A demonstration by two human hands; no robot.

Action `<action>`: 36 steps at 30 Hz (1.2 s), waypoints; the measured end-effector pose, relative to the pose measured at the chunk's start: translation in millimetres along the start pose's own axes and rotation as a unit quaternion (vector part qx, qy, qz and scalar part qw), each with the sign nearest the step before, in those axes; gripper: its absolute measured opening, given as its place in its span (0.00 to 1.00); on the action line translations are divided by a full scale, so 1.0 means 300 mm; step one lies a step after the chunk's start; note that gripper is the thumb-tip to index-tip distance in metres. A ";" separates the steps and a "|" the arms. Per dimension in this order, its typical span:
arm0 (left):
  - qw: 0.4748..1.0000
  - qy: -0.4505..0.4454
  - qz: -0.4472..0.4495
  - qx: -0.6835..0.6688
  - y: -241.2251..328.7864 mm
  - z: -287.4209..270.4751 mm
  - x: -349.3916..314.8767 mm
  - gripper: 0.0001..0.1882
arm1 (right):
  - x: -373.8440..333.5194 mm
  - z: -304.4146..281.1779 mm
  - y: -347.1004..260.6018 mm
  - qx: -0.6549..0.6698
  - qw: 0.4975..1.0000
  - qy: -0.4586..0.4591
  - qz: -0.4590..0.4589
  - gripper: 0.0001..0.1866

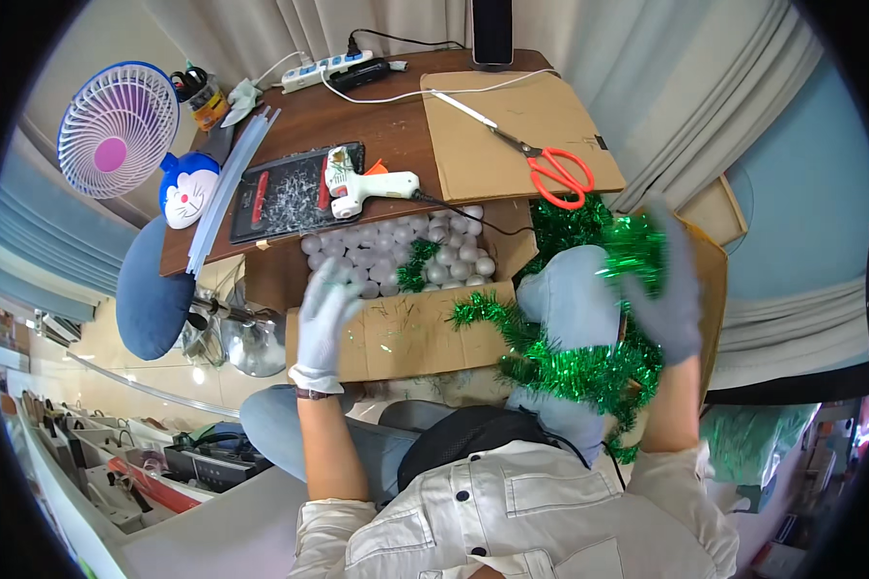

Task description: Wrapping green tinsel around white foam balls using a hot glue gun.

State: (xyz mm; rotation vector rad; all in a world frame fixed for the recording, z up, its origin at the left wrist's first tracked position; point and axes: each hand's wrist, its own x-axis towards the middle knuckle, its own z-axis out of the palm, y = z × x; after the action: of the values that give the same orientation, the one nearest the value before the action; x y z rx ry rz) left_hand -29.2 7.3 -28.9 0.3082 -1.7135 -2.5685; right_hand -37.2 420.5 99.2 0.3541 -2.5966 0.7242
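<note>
My left hand (323, 323), in a white glove, is raised at the near left side of a cardboard box (396, 333), its fingers apart and nothing in them. White balls (367, 256) fill the box, with a short piece of green tinsel among them. My right hand (671, 304), in a grey-looking glove, is smeared by motion beside a blurred bunch of green tinsel (635, 253); whether its fingers close on that bunch is unclear. More shiny green tinsel garland (584, 372) lies across my right leg and trails toward the box.
On the brown table (391, 121) a white glue gun (367, 183) rests on a black tray (294, 193). Orange-handled scissors (546, 169) lie on a cardboard sheet (512, 116). Clear glue sticks (227, 193), a blue fan (116, 135) and a power strip (326, 72) are there too.
</note>
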 end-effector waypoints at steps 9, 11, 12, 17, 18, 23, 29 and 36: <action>0.965 0.202 0.016 0.168 -0.319 -0.141 0.240 0.20 | -0.221 -0.123 0.626 -0.329 0.904 -0.058 0.266 0.37; 0.949 0.135 -0.006 0.285 -0.444 -0.131 0.337 0.20 | -0.217 -0.076 0.659 -0.280 0.918 0.016 0.281 0.33; 0.930 0.081 -0.013 0.358 -0.518 -0.118 0.385 0.20 | -0.206 -0.050 0.662 -0.280 0.914 0.007 0.294 0.33; 0.635 -0.185 -0.098 0.744 -0.915 -0.051 0.677 0.24 | -0.151 0.027 0.611 -0.299 0.936 0.044 0.178 0.29; 0.608 -0.203 -0.118 0.758 -0.976 -0.052 0.708 0.24 | -0.149 0.030 0.599 -0.294 0.939 0.031 0.176 0.28; 0.549 -0.221 -0.157 0.791 -1.146 -0.084 0.742 0.24 | -0.168 0.015 0.557 -0.327 0.927 -0.003 0.183 0.27; 0.595 -0.201 -0.132 0.767 -1.090 -0.085 0.731 0.25 | -0.034 0.078 0.433 -0.276 0.951 0.082 0.117 0.22; 0.996 0.025 -0.051 0.062 -0.576 0.119 0.396 0.27 | 0.318 0.328 -0.021 -0.032 0.976 -0.087 -0.197 0.18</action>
State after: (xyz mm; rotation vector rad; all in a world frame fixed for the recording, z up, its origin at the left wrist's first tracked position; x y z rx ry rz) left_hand -138.8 90.4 -191.2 0.4729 -1.8890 -2.5028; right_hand -150.8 349.8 69.3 0.9162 -2.5815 0.4868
